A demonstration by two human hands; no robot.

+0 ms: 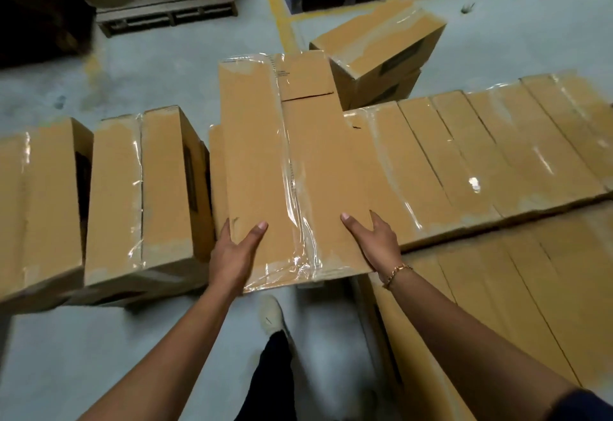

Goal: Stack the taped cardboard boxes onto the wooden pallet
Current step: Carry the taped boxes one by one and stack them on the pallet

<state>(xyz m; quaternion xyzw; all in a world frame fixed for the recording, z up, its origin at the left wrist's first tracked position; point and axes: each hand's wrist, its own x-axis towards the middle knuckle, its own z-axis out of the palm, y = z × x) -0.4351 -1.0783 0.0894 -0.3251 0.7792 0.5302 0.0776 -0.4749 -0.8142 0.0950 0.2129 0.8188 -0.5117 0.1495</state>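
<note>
Head view: left hand (232, 254) and right hand (374, 245) clasp the near side edges of a taped box (292, 155), thumbs on top, a wide grip likely meant to steer it level beside the stacked boxes (497, 155).

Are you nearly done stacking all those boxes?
About partway. A tidy row of boxes already lies stacked on the right. The left hand and right hand grip one taped box now. Yet to go: the loose boxes on the left and a tilted box behind.
</note>
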